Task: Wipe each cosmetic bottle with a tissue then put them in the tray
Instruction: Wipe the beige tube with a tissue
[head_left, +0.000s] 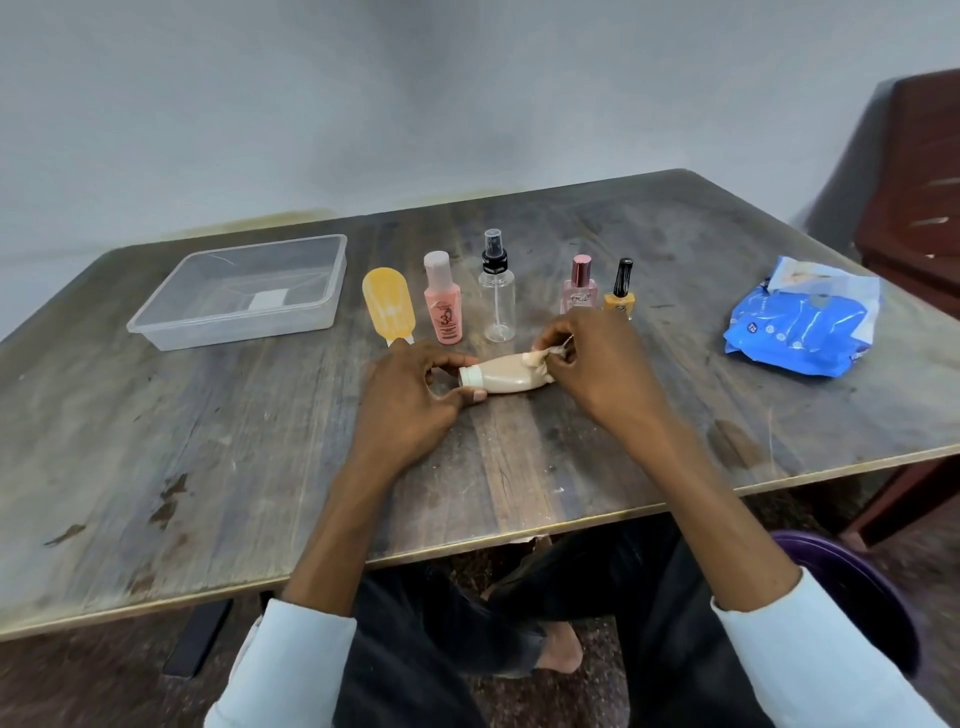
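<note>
Now left hand gripping beige bottle, right hand pinching tissue

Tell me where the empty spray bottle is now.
In the head view, the clear spray bottle stands upright mid-table, between the pink bottle and the perfume bottle.

- Left hand and right hand: bare, no rings, no watch.
- Forearms bare; pale light-blue sleeves pushed up near the elbows, both arms alike.
- Dark, near-black trousers.
- One bare foot showing below the trousers.
</note>
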